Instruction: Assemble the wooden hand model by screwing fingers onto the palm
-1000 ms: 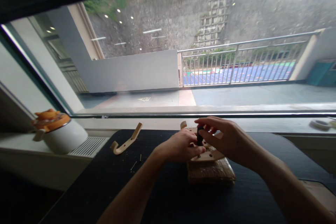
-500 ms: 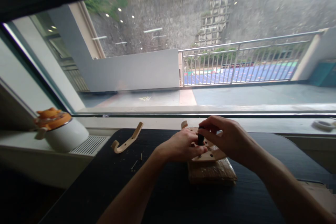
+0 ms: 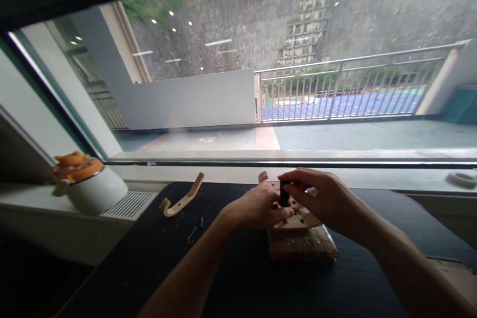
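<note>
My right hand point(image 3: 316, 191) is closed at the fingertips around the top of an upright black screwdriver point(image 3: 284, 195), whose tip is hidden. My left hand point(image 3: 259, 204) grips a light wooden piece point(image 3: 294, 223) with dark holes, its fingers close round the foot of the screwdriver. Beneath the wood lies a brown block wrapped in clear film point(image 3: 303, 248). The curled end of a wooden part point(image 3: 263, 177) shows behind my left hand. Off to the left, a loose hook-shaped wooden strip point(image 3: 182, 202) with holes rests on the black table.
Two thin screws or pins point(image 3: 192, 233) and small crumbs lie on the black table point(image 3: 238, 278) left of my forearm. A white pot with an orange animal lid point(image 3: 95, 191) stands on the sill at left. A roll of tape point(image 3: 461, 179) sits at far right, below the window.
The top of the screwdriver and my right fingers have shifted slightly left. My left hand stays on the wooden piece. The whole view has moved a little.
</note>
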Demonstrator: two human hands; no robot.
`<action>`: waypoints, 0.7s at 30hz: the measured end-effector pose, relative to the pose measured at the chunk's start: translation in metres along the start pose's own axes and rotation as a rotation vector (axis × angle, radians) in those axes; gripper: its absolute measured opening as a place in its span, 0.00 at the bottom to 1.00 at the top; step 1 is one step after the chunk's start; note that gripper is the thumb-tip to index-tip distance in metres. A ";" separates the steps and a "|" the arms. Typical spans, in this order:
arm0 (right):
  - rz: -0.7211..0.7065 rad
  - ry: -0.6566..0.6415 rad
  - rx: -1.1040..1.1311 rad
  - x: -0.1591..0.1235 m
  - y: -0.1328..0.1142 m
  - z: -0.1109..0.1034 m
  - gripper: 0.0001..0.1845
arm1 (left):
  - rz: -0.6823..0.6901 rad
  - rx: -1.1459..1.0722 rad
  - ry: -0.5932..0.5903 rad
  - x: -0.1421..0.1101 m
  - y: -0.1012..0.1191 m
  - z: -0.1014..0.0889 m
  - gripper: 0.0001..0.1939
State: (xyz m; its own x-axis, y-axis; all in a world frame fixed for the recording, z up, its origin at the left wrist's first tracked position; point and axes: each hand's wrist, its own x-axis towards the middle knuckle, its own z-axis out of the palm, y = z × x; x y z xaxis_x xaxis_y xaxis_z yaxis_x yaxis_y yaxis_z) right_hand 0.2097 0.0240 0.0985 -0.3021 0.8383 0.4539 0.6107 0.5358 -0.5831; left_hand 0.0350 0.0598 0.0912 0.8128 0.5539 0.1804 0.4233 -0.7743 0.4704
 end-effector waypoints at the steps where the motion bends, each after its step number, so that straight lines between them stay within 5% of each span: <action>1: 0.006 0.006 -0.003 0.000 0.001 0.000 0.12 | 0.006 0.005 -0.002 0.000 0.000 0.000 0.08; 15: 0.081 0.073 -0.096 0.002 -0.004 0.004 0.09 | -0.044 -0.072 0.021 0.000 -0.002 0.004 0.10; 21: 0.005 -0.018 0.012 0.000 -0.005 0.000 0.14 | -0.019 -0.038 0.013 -0.001 -0.001 0.003 0.11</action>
State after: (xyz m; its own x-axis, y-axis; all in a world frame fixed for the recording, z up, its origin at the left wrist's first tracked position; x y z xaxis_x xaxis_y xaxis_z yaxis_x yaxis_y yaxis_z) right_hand 0.2067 0.0214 0.1008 -0.3129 0.8424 0.4387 0.6034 0.5330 -0.5932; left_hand 0.0351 0.0591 0.0884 0.7994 0.5726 0.1820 0.4230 -0.7514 0.5065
